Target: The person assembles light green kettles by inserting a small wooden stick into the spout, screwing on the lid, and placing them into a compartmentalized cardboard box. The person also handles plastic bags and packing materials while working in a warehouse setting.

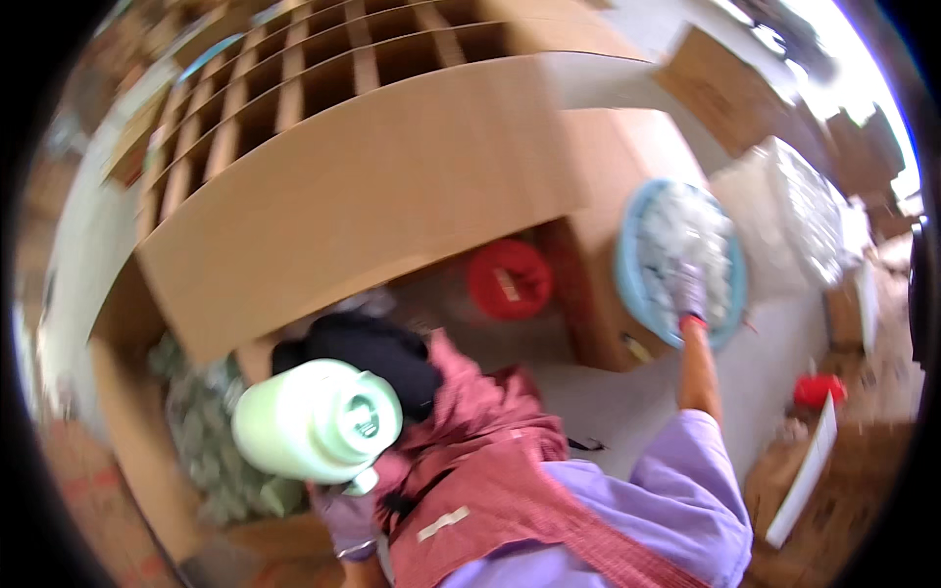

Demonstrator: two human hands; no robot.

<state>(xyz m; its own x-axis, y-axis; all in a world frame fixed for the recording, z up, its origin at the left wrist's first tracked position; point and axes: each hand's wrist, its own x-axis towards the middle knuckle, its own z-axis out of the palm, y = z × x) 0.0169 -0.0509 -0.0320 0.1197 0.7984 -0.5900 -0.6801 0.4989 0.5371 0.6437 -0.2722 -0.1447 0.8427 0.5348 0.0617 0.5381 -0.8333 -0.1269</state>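
A pale green vacuum flask (279,416) is tilted at my left side, its round end with a dark centre facing right. My left hand (348,519), in a light purple glove, grips it from below, with most of the fingers hidden behind it. Stretched out to the right, my right hand (690,291), also gloved, reaches into a light blue basin (627,284). Clear and whitish plastic pieces (676,225) fill the basin, and my right fingers are blurred among them, so their grip cannot be made out.
A large cardboard carton (382,186) with a grid of dividers stands ahead. Below left, an open box holds several wrapped greenish items (211,441). The basin rests on another carton (622,137). A red round container (509,279) and a clear plastic bag (774,220) are nearby.
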